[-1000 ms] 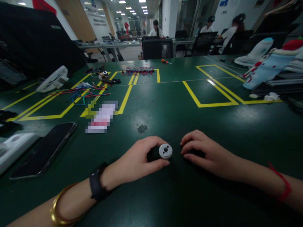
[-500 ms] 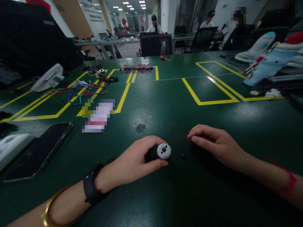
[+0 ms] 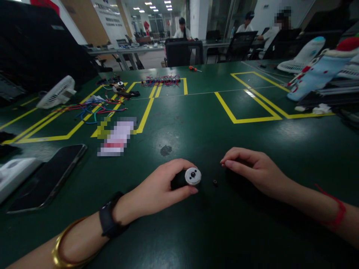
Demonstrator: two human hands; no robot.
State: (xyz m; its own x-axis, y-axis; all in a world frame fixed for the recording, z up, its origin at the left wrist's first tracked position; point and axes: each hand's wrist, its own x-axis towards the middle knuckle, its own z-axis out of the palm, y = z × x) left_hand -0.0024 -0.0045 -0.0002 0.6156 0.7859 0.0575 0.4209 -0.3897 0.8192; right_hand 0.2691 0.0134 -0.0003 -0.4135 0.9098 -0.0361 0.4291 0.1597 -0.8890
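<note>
A small round metal motor stands upright on the green table, its pale end with a dark centre and small dark holes facing up. My left hand is wrapped round its side, the index finger behind and the thumb in front. Just right of the motor lies a tiny black ring-like part, touched by neither hand. Farther right, my right hand rests with thumb and fingertips drawn together. Whether anything is pinched there is hidden.
On the left lie a phone, a white power strip, loose coloured wires and a white fan. An orange screwdriver is at the far edge. A blue bottle stands right. People sit beyond.
The view has shifted very slightly. Both hands, the motor and the small black part keep nearly the same places.
</note>
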